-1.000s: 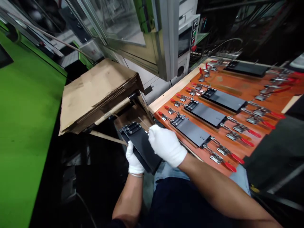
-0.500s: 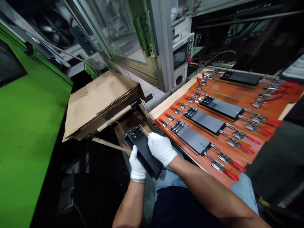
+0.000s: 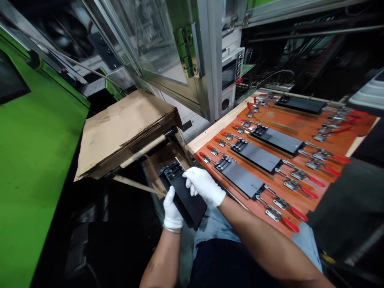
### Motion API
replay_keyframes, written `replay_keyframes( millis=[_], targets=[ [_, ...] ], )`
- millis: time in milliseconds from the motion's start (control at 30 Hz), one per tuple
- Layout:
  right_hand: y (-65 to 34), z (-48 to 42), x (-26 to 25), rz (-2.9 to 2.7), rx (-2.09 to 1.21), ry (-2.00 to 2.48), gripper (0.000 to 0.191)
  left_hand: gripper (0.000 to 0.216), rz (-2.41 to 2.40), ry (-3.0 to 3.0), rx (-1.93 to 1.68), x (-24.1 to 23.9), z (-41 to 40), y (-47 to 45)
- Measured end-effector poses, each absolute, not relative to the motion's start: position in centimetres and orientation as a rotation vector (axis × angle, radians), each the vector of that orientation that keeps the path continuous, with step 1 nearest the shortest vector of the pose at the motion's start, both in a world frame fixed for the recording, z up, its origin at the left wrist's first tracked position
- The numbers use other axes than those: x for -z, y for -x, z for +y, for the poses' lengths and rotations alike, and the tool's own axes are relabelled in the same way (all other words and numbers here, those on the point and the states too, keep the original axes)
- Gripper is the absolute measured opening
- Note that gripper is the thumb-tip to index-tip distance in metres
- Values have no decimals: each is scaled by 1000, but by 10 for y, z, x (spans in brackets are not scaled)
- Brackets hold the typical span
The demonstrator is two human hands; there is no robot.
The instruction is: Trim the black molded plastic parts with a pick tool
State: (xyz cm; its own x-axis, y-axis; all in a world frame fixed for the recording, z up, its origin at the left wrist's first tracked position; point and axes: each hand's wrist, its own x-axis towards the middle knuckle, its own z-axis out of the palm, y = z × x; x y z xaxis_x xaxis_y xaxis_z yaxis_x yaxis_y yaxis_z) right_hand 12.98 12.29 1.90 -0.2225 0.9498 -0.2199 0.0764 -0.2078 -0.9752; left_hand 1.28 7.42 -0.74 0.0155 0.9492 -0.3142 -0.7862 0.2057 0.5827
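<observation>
A worker's white-gloved left hand [image 3: 173, 212] is gripping a black panel [image 3: 192, 200] by its side, thumb lying over the edge, while the gloved right hand [image 3: 204, 186] is pinching a thin stick [image 3: 179, 163] just above the panel's face. The stick is pointing past the dark fittings [image 3: 173, 169] at the panel's far end; whether it is touching them cannot be told. The panel is tilting above the worker's lap, just left of an orange counter [image 3: 309, 124], where three gray-topped panels [image 3: 258, 157] are lying in a row between red-handled clamps [image 3: 271, 213]. A darker panel [image 3: 301, 104] is resting farther back. Cardboard sheets [image 3: 129, 128] are lying stacked ahead, near a green machine [image 3: 39, 160].
</observation>
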Motion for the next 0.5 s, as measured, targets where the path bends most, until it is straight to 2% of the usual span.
replay_keyframes(
  millis=[133,200,367,500],
  targets=[
    [-123,120,-16,-1134,-1751,1066,15,29,681,-346,-1354,9,74,-12],
    [-122,121,-16,-1087,-1759,1084,15,30,685,-317,-1350,12,74,-8],
    [-136,110,-43,-1592,-1287,1277,21,26,761,-100,-1378,22,78,7],
    [-155,91,-68,-1732,-979,1151,15,28,734,-85,-1394,25,75,16]
  ],
)
